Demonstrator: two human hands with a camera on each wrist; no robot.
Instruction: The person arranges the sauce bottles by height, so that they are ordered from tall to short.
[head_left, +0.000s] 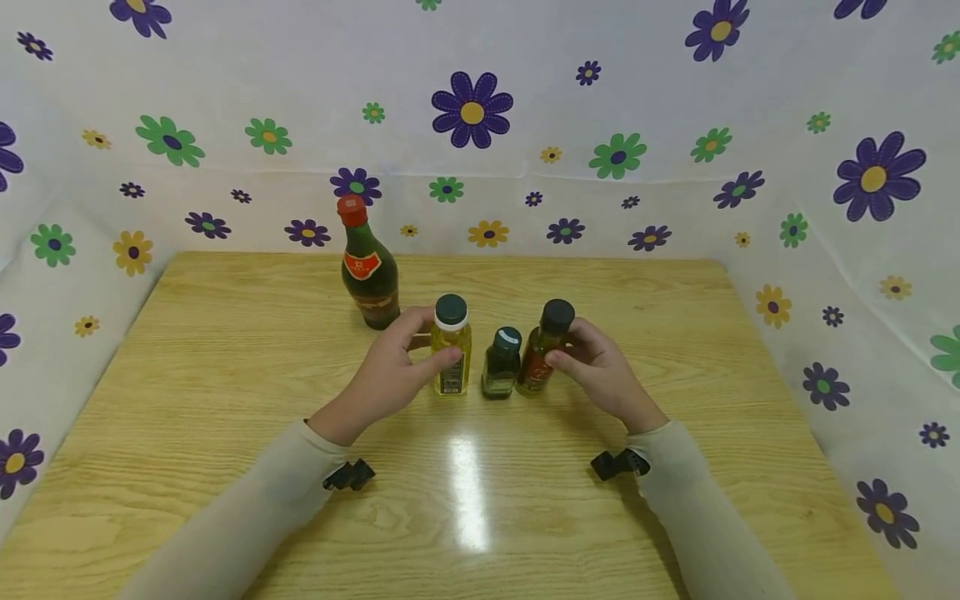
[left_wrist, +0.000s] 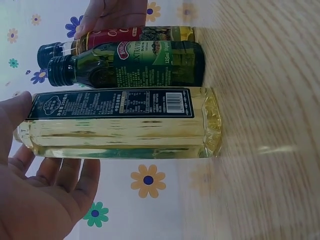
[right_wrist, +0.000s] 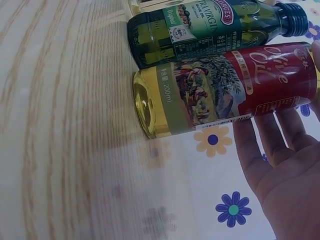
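My left hand (head_left: pixel 397 367) is at the clear bottle of pale yellow oil (head_left: pixel 452 358), thumb in front near its neck and fingers behind. This bottle has a dark green cap and a dark label with a barcode (left_wrist: pixel 175 103). On the other side, my right hand (head_left: pixel 603 371) holds a red-labelled olive oil bottle (right_wrist: pixel 200 90) with a black cap, thumb in front and fingers reaching round the back. Between these two stands a small dark green olive oil bottle (head_left: pixel 501 367), close beside the red-labelled one. All three are upright on the wooden table (head_left: pixel 300 533).
A tall dark green bottle (head_left: pixel 371 279) with a red cap and red neck label stands behind my left hand. White cloth (head_left: pixel 525 42) printed with flowers hangs along the table's back and sides. Dark wrist devices (head_left: pixel 351 475) sit at both cuffs.
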